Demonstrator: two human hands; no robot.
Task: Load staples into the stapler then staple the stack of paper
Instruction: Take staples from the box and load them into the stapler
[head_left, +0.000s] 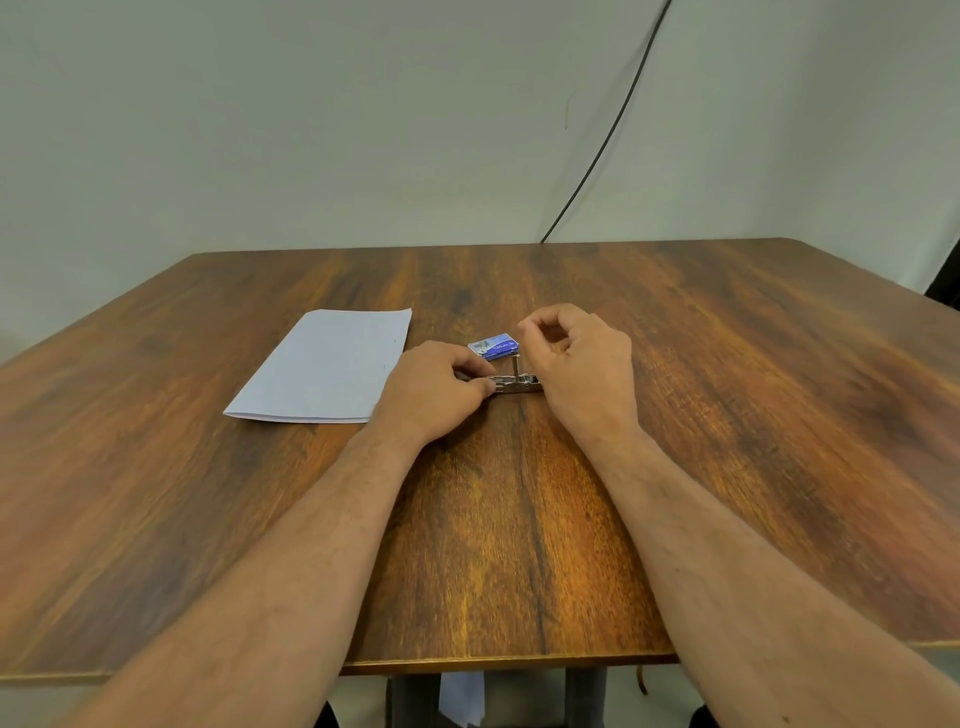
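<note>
A small metal stapler (517, 383) lies on the wooden table (519, 545), its top part swung up so a thin arm stands upright. My left hand (439, 392) pinches the stapler's left end between thumb and fingers. My right hand (579, 358) hovers over the stapler's right end with fingers curled and thumb near the forefinger; whether it pinches staples is too small to tell. Just behind the stapler lies a small blue staple box (493, 347). A stack of white paper (327, 366) lies flat to the left of my left hand.
A black cable (613, 130) hangs down the pale wall behind the table's far edge. Bare wood stretches to the right of my hands and toward the near edge. Under the table, its dark legs and a scrap of white paper show.
</note>
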